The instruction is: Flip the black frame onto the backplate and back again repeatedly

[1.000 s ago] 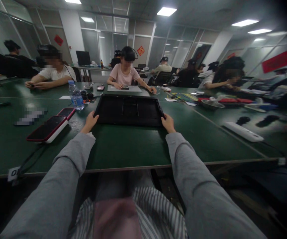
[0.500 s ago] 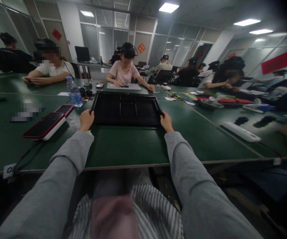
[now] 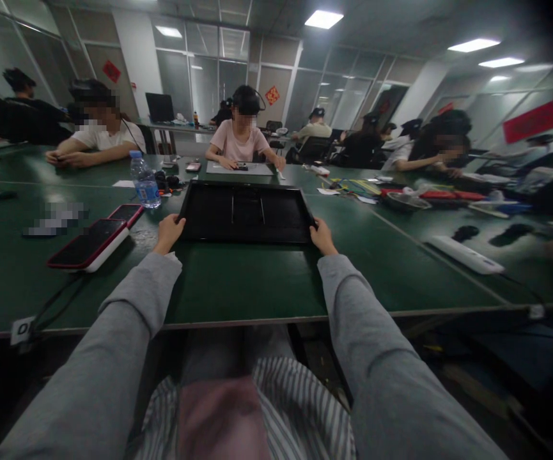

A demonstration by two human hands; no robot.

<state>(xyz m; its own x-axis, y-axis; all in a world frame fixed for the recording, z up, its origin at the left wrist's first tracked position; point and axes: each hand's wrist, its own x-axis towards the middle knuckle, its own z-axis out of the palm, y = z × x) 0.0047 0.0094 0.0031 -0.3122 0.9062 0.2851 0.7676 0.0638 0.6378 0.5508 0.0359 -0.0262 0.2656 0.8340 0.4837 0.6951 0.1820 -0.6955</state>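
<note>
A wide black rectangular tray-like panel (image 3: pixel 280 214) with a raised rim and two thin bright bars near its middle is at the centre of the green table (image 3: pixel 252 281). My left hand (image 3: pixel 169 232) grips its left edge, and my right hand (image 3: pixel 323 236) grips its right edge. The fingers of both hands are partly hidden at the rim. Left of the panel stands a clear water bottle (image 3: pixel 146 182) with a blue cap, close to my left hand.
Red-edged phones (image 3: pixel 87 243) lie at the left. A white power strip (image 3: pixel 465 254) is at the right, with coloured cables (image 3: pixel 353 187) farther back. Across the table sits a person in pink (image 3: pixel 240 137) beside a grey mat (image 3: pixel 213 168).
The panel looks slightly lower and flatter, with both my hands still at its sides. Across the table, the person's outstretched hand has shifted left.
</note>
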